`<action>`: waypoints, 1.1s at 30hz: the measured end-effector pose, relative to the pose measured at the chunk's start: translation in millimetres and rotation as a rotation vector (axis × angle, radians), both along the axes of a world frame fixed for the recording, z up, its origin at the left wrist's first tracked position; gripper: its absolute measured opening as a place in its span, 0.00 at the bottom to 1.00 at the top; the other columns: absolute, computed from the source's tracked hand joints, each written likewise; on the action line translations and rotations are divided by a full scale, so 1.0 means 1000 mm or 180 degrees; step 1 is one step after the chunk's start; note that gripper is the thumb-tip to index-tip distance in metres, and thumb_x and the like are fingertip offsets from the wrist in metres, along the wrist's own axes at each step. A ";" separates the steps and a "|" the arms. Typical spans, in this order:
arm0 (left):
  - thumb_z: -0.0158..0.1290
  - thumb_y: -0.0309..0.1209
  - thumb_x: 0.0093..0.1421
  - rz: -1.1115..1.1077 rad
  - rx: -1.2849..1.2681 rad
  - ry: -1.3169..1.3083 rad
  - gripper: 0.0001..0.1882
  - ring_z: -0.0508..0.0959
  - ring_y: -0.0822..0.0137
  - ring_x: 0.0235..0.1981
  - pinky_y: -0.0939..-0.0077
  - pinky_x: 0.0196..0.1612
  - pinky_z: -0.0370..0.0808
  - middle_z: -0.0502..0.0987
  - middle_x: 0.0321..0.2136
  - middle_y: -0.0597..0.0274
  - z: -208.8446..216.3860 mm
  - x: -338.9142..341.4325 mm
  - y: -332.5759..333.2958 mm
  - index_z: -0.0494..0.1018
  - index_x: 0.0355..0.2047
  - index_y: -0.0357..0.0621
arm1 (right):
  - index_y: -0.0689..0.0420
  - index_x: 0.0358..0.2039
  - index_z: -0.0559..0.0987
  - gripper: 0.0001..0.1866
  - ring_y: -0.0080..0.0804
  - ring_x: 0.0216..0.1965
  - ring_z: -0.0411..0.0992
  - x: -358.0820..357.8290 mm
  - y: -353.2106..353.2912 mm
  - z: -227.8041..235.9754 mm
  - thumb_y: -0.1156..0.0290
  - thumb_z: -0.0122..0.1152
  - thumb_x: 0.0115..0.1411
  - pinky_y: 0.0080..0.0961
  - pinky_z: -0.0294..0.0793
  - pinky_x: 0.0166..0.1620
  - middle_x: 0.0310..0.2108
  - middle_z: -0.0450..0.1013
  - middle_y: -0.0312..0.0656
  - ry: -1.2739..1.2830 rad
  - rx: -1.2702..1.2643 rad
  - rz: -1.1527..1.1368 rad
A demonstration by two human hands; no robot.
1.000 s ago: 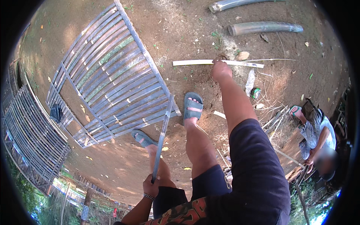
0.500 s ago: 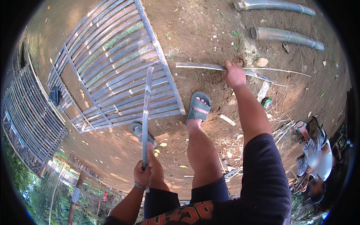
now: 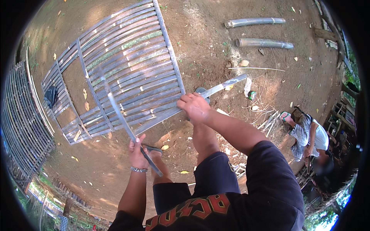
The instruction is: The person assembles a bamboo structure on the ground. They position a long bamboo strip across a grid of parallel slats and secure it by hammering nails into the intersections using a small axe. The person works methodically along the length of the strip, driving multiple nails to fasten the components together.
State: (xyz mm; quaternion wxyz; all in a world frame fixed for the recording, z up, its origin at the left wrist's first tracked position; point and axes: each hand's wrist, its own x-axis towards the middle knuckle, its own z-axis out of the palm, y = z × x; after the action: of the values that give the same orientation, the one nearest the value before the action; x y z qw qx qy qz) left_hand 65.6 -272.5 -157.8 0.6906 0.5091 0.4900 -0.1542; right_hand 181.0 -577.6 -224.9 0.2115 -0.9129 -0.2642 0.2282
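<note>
My left hand [image 3: 138, 156] grips a long narrow bamboo slat [image 3: 122, 117], which slants up to the far left over the bamboo panel; its far end is blurred. My right hand [image 3: 194, 107] is closed over the middle of a second bamboo slat [image 3: 225, 84]. That one is held slantwise across my front, its left end close by the first slat; whether the two touch I cannot tell. The slatted bamboo panel [image 3: 131, 57] lies on the ground ahead to the left. Beneath the slats, my sandalled feet are partly hidden.
Two thick bamboo poles [image 3: 264, 43] lie far right, nearer me a thin stick [image 3: 256, 69] and a green-black tape measure [image 3: 251, 95]. Bamboo offcuts [image 3: 269, 122] litter the ground. A person [image 3: 310, 136] sits at right. Another slatted bamboo structure [image 3: 27, 119] stands at far left.
My right hand has lifted the second slat off the ground and brought it left, toward me. The slat in my left hand has tipped from upright to leaning left.
</note>
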 end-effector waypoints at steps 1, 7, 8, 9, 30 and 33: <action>0.55 0.38 0.72 0.0142 0.0084 -0.0067 0.07 0.71 0.81 0.18 0.86 0.20 0.67 0.84 0.36 0.65 0.000 -0.015 0.024 0.73 0.42 0.50 | 0.48 0.42 0.78 0.11 0.41 0.51 0.75 -0.008 0.029 0.011 0.72 0.57 0.58 0.42 0.73 0.56 0.43 0.76 0.41 -0.0007 0.0029 0.0064; 0.58 0.33 0.69 0.1384 0.0127 -0.0363 0.04 0.70 0.81 0.18 0.85 0.18 0.64 0.73 0.24 0.76 0.023 -0.135 0.211 0.73 0.38 0.53 | 0.49 0.40 0.78 0.11 0.40 0.48 0.76 -0.095 0.238 0.058 0.71 0.61 0.55 0.40 0.74 0.50 0.39 0.75 0.39 0.0030 0.0375 0.0732; 0.58 0.32 0.69 0.1536 0.0195 -0.0355 0.05 0.70 0.81 0.18 0.85 0.17 0.64 0.73 0.24 0.76 0.030 -0.155 0.245 0.73 0.37 0.53 | 0.49 0.40 0.78 0.11 0.41 0.47 0.76 -0.113 0.271 0.069 0.71 0.62 0.55 0.41 0.74 0.50 0.39 0.75 0.39 0.0105 0.0441 0.0779; 0.60 0.32 0.68 0.1724 0.0247 -0.0392 0.06 0.69 0.80 0.17 0.84 0.17 0.63 0.72 0.23 0.76 0.040 -0.174 0.275 0.73 0.36 0.54 | 0.49 0.42 0.78 0.13 0.42 0.48 0.76 -0.135 0.302 0.074 0.71 0.62 0.55 0.41 0.74 0.51 0.40 0.75 0.39 0.0222 0.0473 0.0848; 0.63 0.31 0.64 0.2237 0.0780 -0.0184 0.06 0.66 0.81 0.15 0.83 0.18 0.63 0.69 0.18 0.77 0.100 -0.298 0.689 0.75 0.35 0.51 | 0.55 0.50 0.77 0.20 0.56 0.44 0.78 -0.136 0.536 0.127 0.71 0.70 0.57 0.45 0.77 0.48 0.43 0.79 0.53 0.0721 -0.0193 0.1154; 0.63 0.33 0.64 0.1840 0.0920 -0.0019 0.07 0.68 0.81 0.15 0.82 0.17 0.63 0.71 0.19 0.76 0.079 -0.266 0.737 0.75 0.35 0.50 | 0.56 0.49 0.77 0.17 0.58 0.44 0.77 -0.126 0.544 0.111 0.73 0.68 0.59 0.48 0.76 0.48 0.43 0.78 0.53 0.0615 -0.0216 0.0990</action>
State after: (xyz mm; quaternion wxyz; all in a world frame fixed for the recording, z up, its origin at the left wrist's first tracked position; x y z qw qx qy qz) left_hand -200.4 464.8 -78.9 0.6278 0.4421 0.6291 0.1211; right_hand 54.8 -33.7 -114.4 0.1672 -0.8415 -0.3728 0.3535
